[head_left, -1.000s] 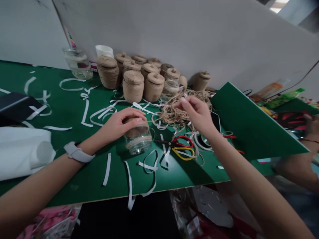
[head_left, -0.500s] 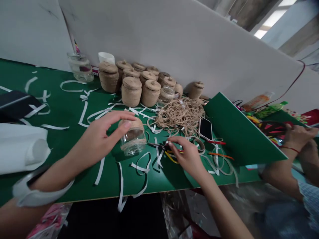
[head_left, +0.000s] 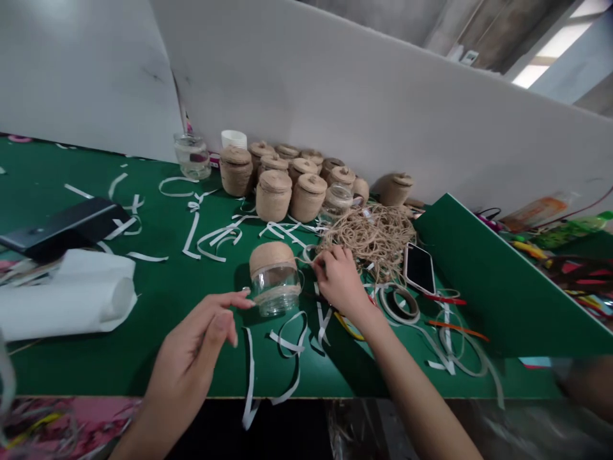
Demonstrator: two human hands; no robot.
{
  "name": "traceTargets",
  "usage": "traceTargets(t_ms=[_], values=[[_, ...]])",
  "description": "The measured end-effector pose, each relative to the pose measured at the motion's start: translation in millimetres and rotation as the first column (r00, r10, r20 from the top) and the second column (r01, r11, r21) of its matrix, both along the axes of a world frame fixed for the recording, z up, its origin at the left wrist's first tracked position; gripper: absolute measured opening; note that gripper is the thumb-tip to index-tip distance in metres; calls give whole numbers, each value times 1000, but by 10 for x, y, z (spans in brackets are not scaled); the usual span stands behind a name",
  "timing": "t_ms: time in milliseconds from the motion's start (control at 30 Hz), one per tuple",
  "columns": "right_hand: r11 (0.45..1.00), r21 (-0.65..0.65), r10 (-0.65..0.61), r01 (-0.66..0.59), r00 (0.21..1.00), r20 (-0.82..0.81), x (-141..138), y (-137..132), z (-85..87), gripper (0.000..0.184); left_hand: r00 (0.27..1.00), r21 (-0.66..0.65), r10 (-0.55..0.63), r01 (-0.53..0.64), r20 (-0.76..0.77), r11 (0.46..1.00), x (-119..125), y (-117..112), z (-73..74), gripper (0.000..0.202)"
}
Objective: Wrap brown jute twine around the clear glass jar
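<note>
A glass jar [head_left: 275,284] stands mouth down on the green table, its upper part wrapped in brown twine and a band of tape near its rim. My left hand [head_left: 196,348] is just left of the jar, fingers stretched out and apart, index fingertip close to the glass. My right hand [head_left: 341,281] is right of the jar with its fingers pinched on a strand of twine [head_left: 306,253], at the edge of a tangled twine heap [head_left: 371,236]. Scissors with yellow handles [head_left: 352,327] lie partly hidden under my right forearm.
Several twine-covered lidded jars [head_left: 274,195] stand at the back by the white partition [head_left: 335,83]. A phone [head_left: 420,268], a tape roll [head_left: 400,303] and a green board [head_left: 502,287] are on the right. White strips [head_left: 192,236] lie scattered; a white roll [head_left: 71,300] is at left.
My left hand has come off the jar's top and moved down to its left side. My right hand has left the scissors and moved to the twine. The view has shifted.
</note>
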State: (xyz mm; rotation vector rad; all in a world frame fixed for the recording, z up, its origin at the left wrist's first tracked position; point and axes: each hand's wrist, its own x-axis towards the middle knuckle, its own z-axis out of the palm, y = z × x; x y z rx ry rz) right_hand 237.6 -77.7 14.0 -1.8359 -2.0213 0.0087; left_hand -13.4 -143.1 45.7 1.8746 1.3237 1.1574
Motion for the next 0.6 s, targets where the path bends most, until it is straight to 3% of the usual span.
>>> traceTargets(t_ms=[100, 233, 333, 467, 533, 600], values=[[999, 36, -11, 23, 952, -307, 137, -258, 162, 25, 996, -34, 72, -70, 43, 997, 31, 20, -20, 24], [996, -82, -83, 40, 774, -628, 247, -624, 366, 36, 995, -14, 62, -61, 73, 998, 84, -6, -27, 16], [992, -105, -124, 67, 594, -795, 228, -790, 383, 36, 998, 31, 33, -34, 51, 999, 122, -62, -2, 16], [996, -39, -68, 86, 369, -927, 78, -889, 297, 35, 999, 80, -31, 30, 11, 996, 201, -118, 81, 19], [993, -19, -59, 113, 365, -929, -37, -937, 285, 35, 996, 106, -82, 84, -20, 991, 262, -121, 119, 20], [990, -8, -68, 139, 436, -897, -156, -1000, 313, 35, 991, 156, -125, 131, -45, 979, 334, -113, 135, 23]])
